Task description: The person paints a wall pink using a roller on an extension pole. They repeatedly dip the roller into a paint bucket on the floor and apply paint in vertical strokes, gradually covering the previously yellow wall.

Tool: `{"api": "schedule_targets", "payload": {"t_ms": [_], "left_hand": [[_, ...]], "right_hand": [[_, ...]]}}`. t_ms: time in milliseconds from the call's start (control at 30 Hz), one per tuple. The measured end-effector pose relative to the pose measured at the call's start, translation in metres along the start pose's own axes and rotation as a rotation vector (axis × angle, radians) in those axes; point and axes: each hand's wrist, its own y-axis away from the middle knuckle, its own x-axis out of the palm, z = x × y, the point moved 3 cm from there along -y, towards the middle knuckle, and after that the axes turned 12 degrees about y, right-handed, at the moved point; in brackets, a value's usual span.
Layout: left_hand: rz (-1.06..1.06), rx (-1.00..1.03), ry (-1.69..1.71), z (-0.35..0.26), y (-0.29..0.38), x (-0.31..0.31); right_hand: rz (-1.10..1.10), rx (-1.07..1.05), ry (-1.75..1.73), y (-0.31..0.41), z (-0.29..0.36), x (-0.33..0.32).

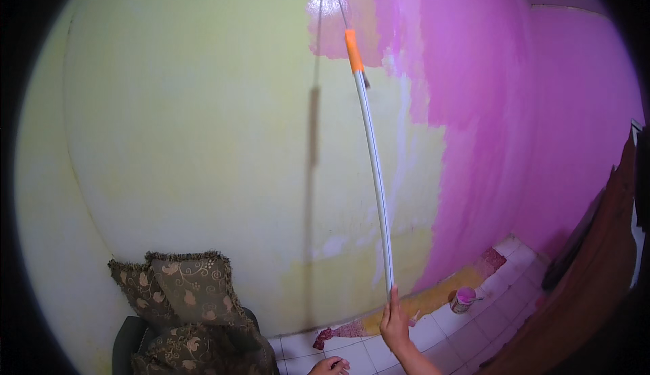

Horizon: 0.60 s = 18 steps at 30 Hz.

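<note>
My right hand point(395, 321) grips the lower end of a long pale extension pole point(377, 172), raised in front of the wall. At the pole's upper end is an orange handle point(353, 50) with a bent wire frame point(340, 1), like a paint roller's; its head is beyond the top edge. A small dark piece point(366, 81) sticks out beside the handle, too unclear to name. Low at the bottom edge, partly cut off, my left hand point(331, 366) holds nothing, fingers loosely bent. The wall point(203, 121) is pale yellow-green, with pink paint point(472, 70) on its right part.
A paint can point(462, 300) with pink paint and a stick or brush handle stands on white floor tiles point(439, 324). Yellow and red cloth point(426, 301) lies along the wall's foot. Fringed cushions point(193, 288) rest on a dark armchair point(126, 342). Brown sheeting point(579, 283) rises at right.
</note>
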Motion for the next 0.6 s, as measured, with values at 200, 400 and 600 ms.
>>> {"api": "schedule_targets", "payload": {"t_ms": [200, 400, 600], "left_hand": [[0.069, 0.007, 0.02, -0.004, -0.016, 0.004], [0.219, -0.095, -0.067, 0.004, -0.067, 0.02], [0.236, 0.102, -0.044, -0.051, -0.091, 0.062]], "right_hand": [[0.005, 0.117, -0.046, 0.161, -0.058, 0.029], [0.367, 0.31, 0.003, 0.291, -0.127, 0.038], [0.443, 0.363, 0.022, 0.333, -0.134, 0.033]]}}
